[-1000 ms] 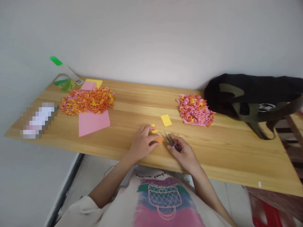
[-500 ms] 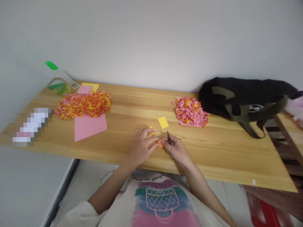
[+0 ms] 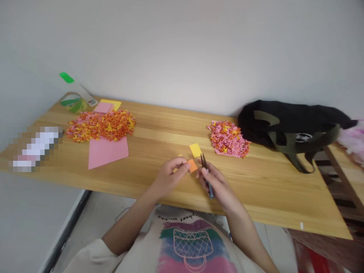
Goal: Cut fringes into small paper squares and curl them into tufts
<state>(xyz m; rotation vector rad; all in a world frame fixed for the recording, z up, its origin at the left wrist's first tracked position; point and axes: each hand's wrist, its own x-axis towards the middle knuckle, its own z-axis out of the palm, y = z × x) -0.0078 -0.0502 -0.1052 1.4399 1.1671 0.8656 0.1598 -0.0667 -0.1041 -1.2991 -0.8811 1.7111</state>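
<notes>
Between the thumb and fingers of my left hand [image 3: 170, 173] is a small orange paper square [image 3: 192, 165], pinched at its left edge. My right hand [image 3: 217, 182] grips a pair of small dark scissors [image 3: 207, 172], blades pointing up and away from me and slightly parted. The scissors are just right of the orange paper, apart from it. A yellow paper square [image 3: 195, 150] lies flat on the table beyond the blades. Another bit of yellow paper [image 3: 180, 156] shows partly behind my left fingers.
On the wooden table [image 3: 159, 129], a heap of orange and pink paper shreds [image 3: 102, 125] covers part of a pink sheet [image 3: 108, 153]. A smaller shred pile [image 3: 229, 138] lies right, beside a black bag [image 3: 284, 121]. A tape roll [image 3: 73, 103] and paper pads [image 3: 104, 107] sit back left.
The scissors have turned upright in my right hand, which has drawn back from the orange paper. My left hand now holds that paper alone, more of it showing. The view has shifted slightly.
</notes>
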